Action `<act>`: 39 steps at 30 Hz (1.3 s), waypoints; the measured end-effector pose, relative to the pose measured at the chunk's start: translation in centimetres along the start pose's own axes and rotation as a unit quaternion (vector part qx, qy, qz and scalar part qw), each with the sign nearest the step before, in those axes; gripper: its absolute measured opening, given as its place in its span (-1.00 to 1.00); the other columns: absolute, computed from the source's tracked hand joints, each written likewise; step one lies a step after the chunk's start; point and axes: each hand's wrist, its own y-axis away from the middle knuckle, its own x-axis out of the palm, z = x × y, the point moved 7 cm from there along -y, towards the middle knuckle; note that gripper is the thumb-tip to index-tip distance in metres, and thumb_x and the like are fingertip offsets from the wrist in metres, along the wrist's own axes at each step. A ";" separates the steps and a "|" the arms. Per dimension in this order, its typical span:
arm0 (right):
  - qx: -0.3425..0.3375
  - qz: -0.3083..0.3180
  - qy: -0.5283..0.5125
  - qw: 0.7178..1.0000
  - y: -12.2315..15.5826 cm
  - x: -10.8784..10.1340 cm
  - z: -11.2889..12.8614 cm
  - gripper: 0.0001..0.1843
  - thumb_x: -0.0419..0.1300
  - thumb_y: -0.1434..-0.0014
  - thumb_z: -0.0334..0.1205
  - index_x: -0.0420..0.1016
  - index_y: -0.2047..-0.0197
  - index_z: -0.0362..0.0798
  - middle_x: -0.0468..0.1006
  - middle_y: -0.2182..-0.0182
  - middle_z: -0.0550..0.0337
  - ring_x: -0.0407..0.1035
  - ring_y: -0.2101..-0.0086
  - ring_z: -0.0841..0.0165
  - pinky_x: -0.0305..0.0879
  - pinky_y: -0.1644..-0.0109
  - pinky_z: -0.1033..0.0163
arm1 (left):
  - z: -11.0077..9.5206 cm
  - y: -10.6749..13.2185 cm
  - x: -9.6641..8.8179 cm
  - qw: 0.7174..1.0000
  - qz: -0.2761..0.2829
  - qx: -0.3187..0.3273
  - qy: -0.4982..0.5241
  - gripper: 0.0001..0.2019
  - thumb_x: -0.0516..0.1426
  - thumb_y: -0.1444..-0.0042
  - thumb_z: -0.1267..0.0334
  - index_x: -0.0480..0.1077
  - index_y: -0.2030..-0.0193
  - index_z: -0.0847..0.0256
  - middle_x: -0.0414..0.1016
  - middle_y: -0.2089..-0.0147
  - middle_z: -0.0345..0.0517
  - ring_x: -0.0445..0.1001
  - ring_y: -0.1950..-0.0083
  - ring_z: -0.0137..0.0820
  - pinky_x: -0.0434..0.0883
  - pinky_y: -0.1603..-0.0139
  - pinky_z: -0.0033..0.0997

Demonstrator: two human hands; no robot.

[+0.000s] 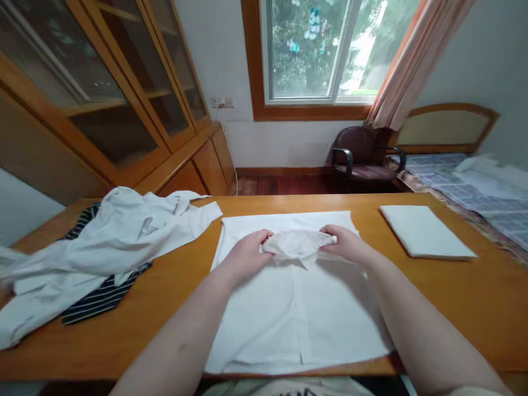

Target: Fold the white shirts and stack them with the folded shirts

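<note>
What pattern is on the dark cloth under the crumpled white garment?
Pale stripes on near-black; the striped dark cloth shows best in the head view.

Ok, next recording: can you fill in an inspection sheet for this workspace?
Surface: wooden table, glossy brown.
Job's things: white shirt lying flat, placket running down its middle; a collar-like band is raised at its far part.
Clutter: rumpled white garment over dark striped cloth at left; white rectangular pad at right, exact kind unclear.
Grips: left grip and right grip pinch opposite ends of the band.
Cables: white cable hanging from a wall socket.
Surroundings: glass-fronted cabinet, window, pink curtain, armchair, bed.
</note>
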 end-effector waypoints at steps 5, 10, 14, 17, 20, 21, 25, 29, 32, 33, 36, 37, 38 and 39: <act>-0.068 -0.015 -0.021 0.997 1.0 -1.5 1.6 -0.88 0.13 0.07 -0.29 0.20 0.48 -0.01 0.30 0.47 0.29 0.19 0.41 0.41 0.13 0.33 0.34 | -0.8 0.4 -0.3 0.996 0.024 0.071 -0.051 -0.81 0.03 0.14 0.46 0.32 0.35 0.16 0.39 0.33 -0.26 0.32 0.29 -0.43 0.21 0.27 -0.48; 0.015 0.231 -0.045 0.972 2.5 1.3 0.6 -0.72 0.33 0.19 -0.19 0.33 0.43 -0.05 0.38 0.47 0.29 0.23 0.43 0.42 0.15 0.35 0.34 | 0.4 1.5 2.3 0.973 0.225 0.026 -0.050 -0.80 0.16 0.18 0.34 0.37 0.32 0.14 0.39 0.35 -0.26 0.32 0.33 -0.42 0.20 0.37 -0.50; 0.096 0.363 -0.136 0.917 3.8 2.4 -0.5 -0.66 0.31 0.13 -0.02 0.43 0.36 -0.08 0.47 0.46 0.23 0.31 0.43 0.41 0.20 0.33 0.32 | 2.6 2.5 3.9 0.933 0.353 -0.064 -0.002 -0.68 0.24 0.18 0.11 0.42 0.24 0.15 0.44 0.33 -0.23 0.39 0.32 -0.40 0.27 0.36 -0.49; 0.101 0.254 -0.105 0.956 2.5 1.1 -1.2 -0.69 0.25 0.07 -0.02 0.45 0.34 -0.08 0.49 0.44 0.21 0.31 0.42 0.40 0.20 0.34 0.33 | 3.1 1.4 3.0 0.957 0.283 -0.060 0.018 -0.71 0.15 0.05 0.11 0.42 0.19 0.16 0.47 0.26 -0.18 0.41 0.25 -0.39 0.30 0.28 -0.49; 0.101 0.142 -0.023 0.984 1.2 0.4 -1.7 -0.75 0.23 0.05 -0.06 0.47 0.35 -0.06 0.51 0.43 0.20 0.31 0.42 0.38 0.18 0.37 0.33 | 2.5 0.8 2.8 0.971 0.234 -0.024 0.029 -0.67 0.16 0.06 0.14 0.43 0.11 0.14 0.48 0.16 -0.15 0.42 0.16 -0.36 0.31 0.18 -0.47; 0.106 0.121 0.007 0.987 1.0 0.5 -1.9 -0.77 0.22 0.04 -0.07 0.49 0.37 -0.05 0.52 0.44 0.19 0.32 0.43 0.38 0.17 0.38 0.32 | 2.2 0.9 3.1 0.970 0.241 -0.019 0.028 -0.66 0.17 0.08 0.16 0.44 0.10 0.13 0.49 0.13 -0.14 0.43 0.13 -0.34 0.32 0.15 -0.47; 0.176 0.081 0.108 0.975 0.4 0.5 -4.5 -0.84 0.26 0.07 -0.12 0.54 0.42 -0.01 0.56 0.45 0.17 0.35 0.45 0.36 0.14 0.40 0.31 | 2.4 1.6 4.7 0.953 0.300 -0.038 0.020 -0.66 0.19 0.11 0.17 0.50 0.12 0.10 0.53 0.14 -0.15 0.47 0.17 -0.32 0.34 0.16 -0.47; 0.233 -0.055 0.110 0.965 0.1 -3.0 -8.6 -0.74 0.15 -0.06 -0.07 0.54 0.34 -0.06 0.57 0.41 0.11 0.38 0.42 0.34 0.15 0.40 0.31 | 5.3 -0.1 1.4 0.986 0.142 -0.082 0.003 -0.66 0.06 -0.07 0.08 0.46 0.06 0.10 0.53 0.13 -0.14 0.48 0.16 -0.33 0.35 0.16 -0.45; 0.290 -0.213 0.150 0.921 0.9 -6.6 -11.6 -0.69 0.10 -0.10 -0.07 0.53 0.25 -0.11 0.57 0.31 0.01 0.40 0.30 0.26 0.17 0.33 0.28 | 9.9 -0.7 -4.3 0.963 -0.093 -0.202 -0.151 -0.63 0.04 -0.08 0.12 0.42 0.02 0.22 0.48 0.01 0.06 0.46 0.06 -0.19 0.35 0.09 -0.33; 0.307 -0.229 0.150 0.912 1.1 -7.1 -12.4 -0.67 0.10 -0.10 -0.06 0.52 0.23 -0.12 0.57 0.29 -0.01 0.41 0.28 0.24 0.18 0.32 0.27 | 11.4 -0.4 -5.8 0.938 -0.144 -0.245 -0.199 -0.60 0.04 -0.08 0.11 0.40 0.00 0.26 0.45 -0.02 0.15 0.44 0.02 -0.13 0.34 0.06 -0.27; 0.325 -0.211 0.119 0.914 1.0 -6.9 -13.9 -0.65 0.09 -0.11 -0.04 0.54 0.25 -0.13 0.58 0.29 -0.03 0.41 0.28 0.23 0.20 0.29 0.27 | 15.1 0.0 -7.0 0.907 -0.133 -0.337 -0.214 -0.59 0.00 -0.09 0.04 0.41 0.05 0.28 0.49 0.03 0.22 0.46 0.02 -0.04 0.35 0.09 -0.20; 0.324 -0.201 0.112 0.918 0.9 -6.7 -14.0 -0.65 0.09 -0.11 -0.04 0.55 0.26 -0.13 0.58 0.30 -0.03 0.41 0.28 0.23 0.20 0.29 0.27 | 15.8 0.0 -6.8 0.908 -0.113 -0.351 -0.198 -0.60 0.00 -0.09 0.03 0.42 0.09 0.26 0.51 0.06 0.19 0.47 0.05 -0.05 0.36 0.11 -0.20; 0.322 -0.193 0.111 0.920 0.8 -6.5 -14.0 -0.65 0.09 -0.10 -0.03 0.55 0.28 -0.13 0.58 0.30 -0.03 0.41 0.28 0.23 0.20 0.28 0.27 | 16.3 0.0 -6.6 0.910 -0.096 -0.359 -0.183 -0.62 0.00 -0.09 0.02 0.44 0.13 0.24 0.53 0.09 0.16 0.48 0.07 -0.06 0.37 0.13 -0.22; 0.322 -0.186 0.115 0.921 0.7 -6.3 -13.9 -0.64 0.10 -0.10 -0.02 0.55 0.28 -0.13 0.57 0.30 -0.03 0.41 0.28 0.23 0.20 0.28 0.26 | 16.5 0.0 -6.4 0.911 -0.089 -0.363 -0.172 -0.64 0.01 -0.08 0.02 0.45 0.17 0.22 0.54 0.12 0.13 0.49 0.09 -0.08 0.37 0.15 -0.23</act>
